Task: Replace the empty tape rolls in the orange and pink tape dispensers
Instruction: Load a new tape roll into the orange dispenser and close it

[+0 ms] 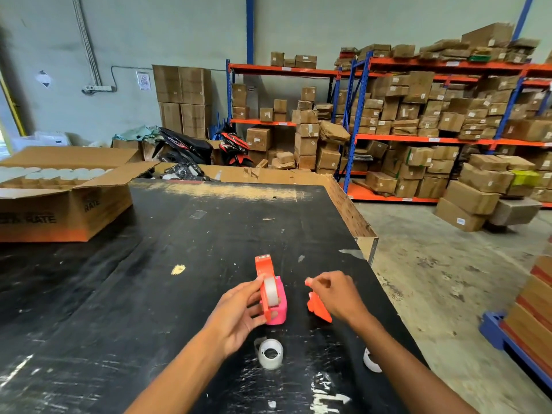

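My left hand (239, 315) grips the orange tape dispenser (264, 270), which stands upright on the black table (179, 264) with a clear tape roll (271, 289) seated in it. The pink tape dispenser (280, 309) stands right behind it, touching it. My right hand (336, 294) holds a loose orange dispenser piece (318, 309) just to the right, its lower edge near the table. A clear tape roll (270, 354) lies flat in front of the dispensers. Another white roll (371, 360) is partly hidden under my right forearm.
An open cardboard box (65, 204) with white rolls sits at the table's left rear. A cardboard wall (349, 210) lines the table's far and right edges. Shelves of boxes (418, 115) and two scooters (209, 147) stand beyond. Stacked cartons on a blue pallet (534, 318) stand at right.
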Tool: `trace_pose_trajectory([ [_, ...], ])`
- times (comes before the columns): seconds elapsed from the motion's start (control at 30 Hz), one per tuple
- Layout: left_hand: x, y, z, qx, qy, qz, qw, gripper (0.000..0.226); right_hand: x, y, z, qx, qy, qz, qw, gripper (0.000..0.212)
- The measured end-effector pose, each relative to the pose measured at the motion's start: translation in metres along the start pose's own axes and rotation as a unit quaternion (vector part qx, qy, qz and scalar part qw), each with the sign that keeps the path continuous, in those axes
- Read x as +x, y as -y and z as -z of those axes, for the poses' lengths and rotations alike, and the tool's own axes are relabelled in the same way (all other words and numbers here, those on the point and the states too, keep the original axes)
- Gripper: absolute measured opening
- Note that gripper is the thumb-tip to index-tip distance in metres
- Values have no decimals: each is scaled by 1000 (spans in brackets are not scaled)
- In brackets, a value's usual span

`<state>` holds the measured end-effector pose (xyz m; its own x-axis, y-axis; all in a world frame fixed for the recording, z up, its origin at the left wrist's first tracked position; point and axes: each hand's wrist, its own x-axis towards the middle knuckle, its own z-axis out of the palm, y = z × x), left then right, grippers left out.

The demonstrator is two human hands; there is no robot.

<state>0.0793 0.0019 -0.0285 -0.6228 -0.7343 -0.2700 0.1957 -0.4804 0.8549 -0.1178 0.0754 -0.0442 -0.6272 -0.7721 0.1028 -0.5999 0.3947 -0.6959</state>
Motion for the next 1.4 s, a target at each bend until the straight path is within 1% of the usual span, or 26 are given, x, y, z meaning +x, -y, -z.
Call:
trace_pose_trajectory([
  [0.03,1,0,0,1,-2,-1,1000,52,1,-5,-4,-68,18,-26,997,33],
  [0.07,2,1,-1,4,-3,-2,1000,56,1,-8,-8,-112,33,-43,992,35],
  [0.13,3,1,-1,9,-3,-3,1000,59,-4,-7,-13,-153,44,-45,986,34],
  [0.2,4,2,-1,15,0,0,1000,55,-5,-3,-17,-159,39,-38,986,33],
  [0.23,4,2,0,16,0,1,1000,51,-5,-2,-18,-139,34,-41,989,29],
  [0.27,5,2,0,17,0,2,1000,48,-3,-1,-18,-86,28,-53,994,21],
  [0.3,6,2,0,16,0,2,1000,46,-2,1,-17,-7,25,-66,997,14],
  [0.33,7,2,1,13,-2,2,1000,45,-4,5,-15,69,30,-71,995,12],
  [0.37,8,2,2,10,-4,2,1000,44,-5,10,-12,143,42,-63,987,12],
  [0.43,10,1,3,10,-5,2,1000,45,-15,22,-4,274,85,-27,957,17],
  [0.47,11,0,3,11,-4,2,1000,46,-21,29,0,314,105,-7,944,21],
  [0.53,11,0,3,9,4,2,1000,48,-32,38,3,346,122,24,930,26],
  [0.7,8,1,1,-7,35,8,999,41,-48,47,2,391,127,47,910,30],
  [0.83,7,-2,2,-17,54,11,998,39,-51,49,4,389,104,51,914,33],
  [1.0,4,-3,1,-22,63,-9,998,39,-52,50,-2,361,63,100,925,31],
  [1.13,-1,-4,-1,-34,66,-30,997,40,-56,53,-7,378,42,109,918,30],
  [1.3,-10,-7,-6,-10,78,-91,993,39,-64,62,-18,391,-35,120,912,23],
  [1.4,-15,-8,-12,12,77,-122,989,38,-67,70,-23,376,-91,134,912,29],
])
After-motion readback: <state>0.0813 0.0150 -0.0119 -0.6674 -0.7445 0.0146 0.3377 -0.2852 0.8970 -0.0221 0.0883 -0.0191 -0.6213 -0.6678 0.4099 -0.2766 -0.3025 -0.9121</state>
